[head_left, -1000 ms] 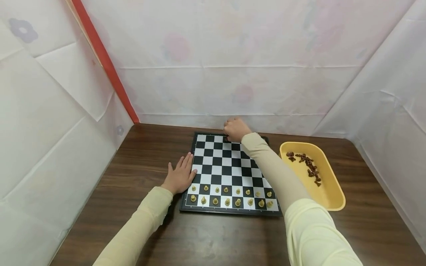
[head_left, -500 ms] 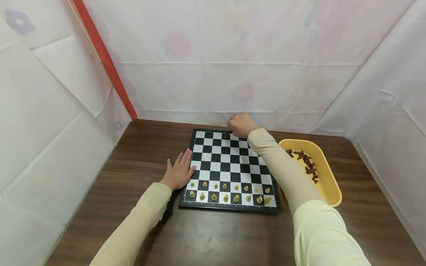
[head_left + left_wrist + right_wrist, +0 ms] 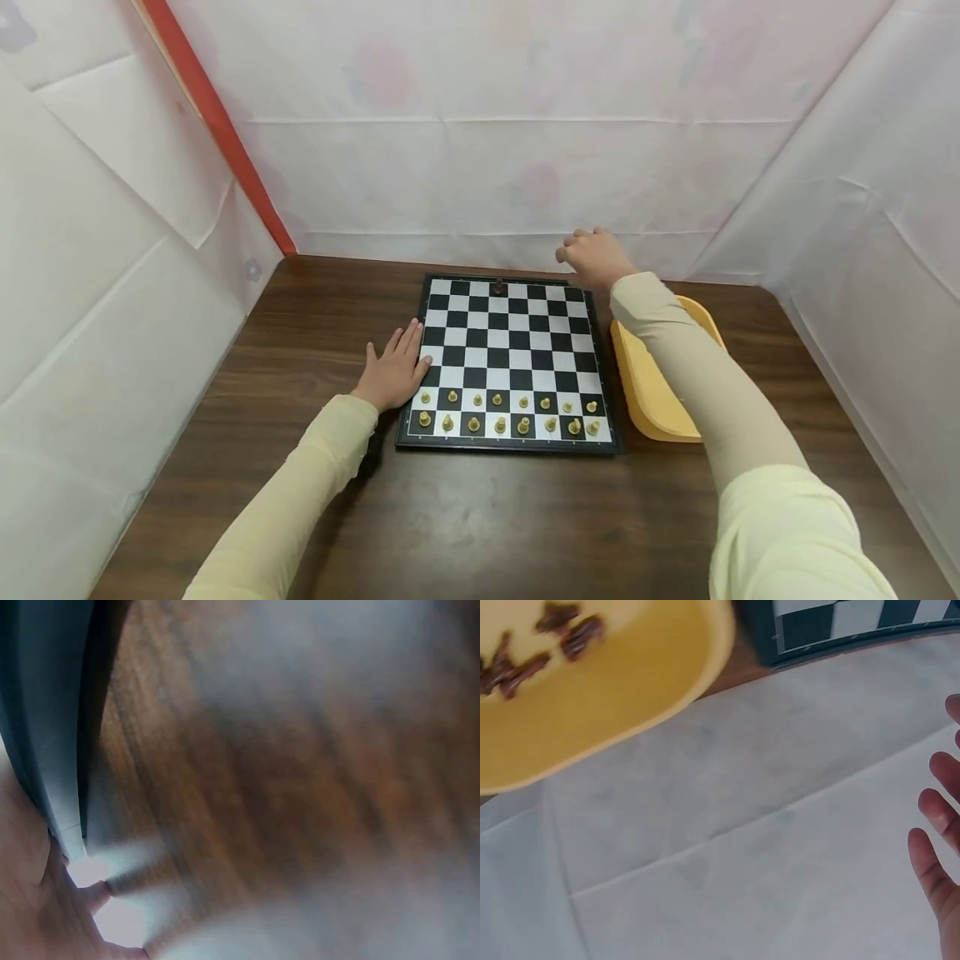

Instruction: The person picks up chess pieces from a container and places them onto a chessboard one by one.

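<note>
One dark chess piece [image 3: 498, 287] stands alone on the far rank of the chessboard [image 3: 510, 360], too small to tell which piece. The right hand [image 3: 594, 257] hangs in the air past the board's far right corner, well clear of that piece, fingers loosely curled, nothing seen in its grip; the right wrist view shows only straightish fingertips [image 3: 939, 847] at the frame edge, rest of the hand cut off. The left hand [image 3: 392, 375] lies flat on the tabletop [image 3: 480, 517], fingers straight, thumb side touching the board's left edge near the near rows. The left wrist view is heavily blurred: just wood grain, a dark board edge [image 3: 45, 735] and a bit of palm.

Sixteen or so pale pieces [image 3: 508, 413] fill the two near ranks; exact count hard to make out. A yellow tray [image 3: 643, 392] sits just right of the board, mostly hidden by the right forearm in the head view. The wrist cam shows its rim [image 3: 615, 720] and several brown pieces [image 3: 547, 641] lying inside, partly cut off at the top. White sheeting [image 3: 525, 125] w/ faint flower print walls the tabletop; a red strip [image 3: 217, 125] runs down the left corner.
</note>
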